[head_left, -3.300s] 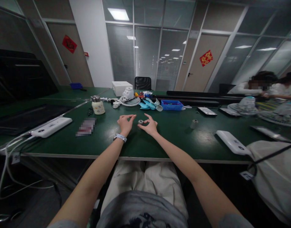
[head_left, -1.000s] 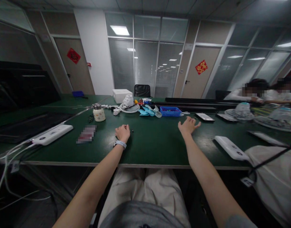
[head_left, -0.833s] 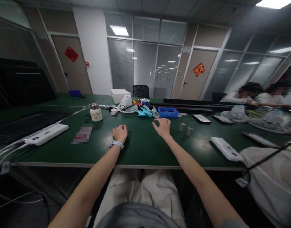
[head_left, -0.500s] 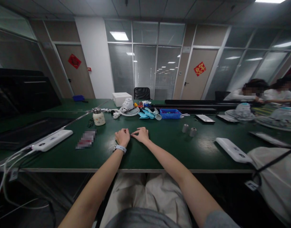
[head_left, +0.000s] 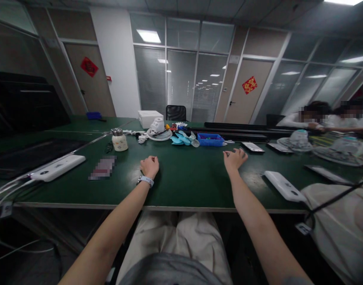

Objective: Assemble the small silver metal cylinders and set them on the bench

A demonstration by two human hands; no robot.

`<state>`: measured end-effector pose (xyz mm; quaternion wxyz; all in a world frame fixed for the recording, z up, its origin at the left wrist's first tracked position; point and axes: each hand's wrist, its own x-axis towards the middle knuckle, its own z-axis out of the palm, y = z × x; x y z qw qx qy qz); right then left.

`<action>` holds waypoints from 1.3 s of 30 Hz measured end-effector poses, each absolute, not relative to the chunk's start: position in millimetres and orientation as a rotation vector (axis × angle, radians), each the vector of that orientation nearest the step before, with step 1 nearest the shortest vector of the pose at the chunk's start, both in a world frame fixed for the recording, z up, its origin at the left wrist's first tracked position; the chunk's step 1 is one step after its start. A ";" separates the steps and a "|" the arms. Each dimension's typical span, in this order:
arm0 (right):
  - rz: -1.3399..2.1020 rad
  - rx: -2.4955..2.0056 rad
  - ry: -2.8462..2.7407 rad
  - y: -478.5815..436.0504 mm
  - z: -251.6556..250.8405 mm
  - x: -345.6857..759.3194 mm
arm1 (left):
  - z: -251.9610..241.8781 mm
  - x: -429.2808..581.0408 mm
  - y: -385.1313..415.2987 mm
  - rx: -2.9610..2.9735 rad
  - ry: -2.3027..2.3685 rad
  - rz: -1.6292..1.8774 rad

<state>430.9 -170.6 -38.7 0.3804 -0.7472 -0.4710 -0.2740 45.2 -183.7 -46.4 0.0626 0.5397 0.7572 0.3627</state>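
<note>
My left hand (head_left: pixel 150 166) rests above the green table with its fingers curled together. Whatever may be in that closed hand is too small or hidden to name. To the right, my right hand (head_left: pixel 235 159) reaches over the table with thumb and fingers apart. The two small grey cylinders seen earlier at that spot are hidden behind it. Beyond my hands lie light-blue fan blades (head_left: pixel 181 138), a white fan base with its round grille (head_left: pixel 159 134), and a blue tray (head_left: pixel 210 140) with small parts inside.
A cream bottle (head_left: pixel 120 143) stands left of my left hand, near a blurred flat packet (head_left: pixel 103 168). White power strips lie at left (head_left: pixel 58 168) and right (head_left: pixel 284 185). A white box (head_left: pixel 150 118) is at the back. Other people sit at the far right.
My right hand has left my left hand and moved right, to where the two grey cylinders stood, covering them. The left hand stays nearly in place, curled. The view has shifted slightly.
</note>
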 end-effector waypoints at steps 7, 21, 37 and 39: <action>-0.616 -1.902 -1.062 -168.5 -43.8 453.9 | -47.0 44.4 -183.8 1.644 2.283 1.086; -0.492 -1.945 -1.026 -171.1 -43.5 454.0 | -50.0 43.2 -182.0 1.656 2.260 1.118; -0.311 -1.975 -0.878 -174.8 -46.8 458.9 | -47.1 44.6 -183.4 1.641 2.261 1.096; -0.176 -1.945 -0.804 -177.9 -48.0 458.6 | -47.4 44.4 -182.9 1.636 2.258 1.098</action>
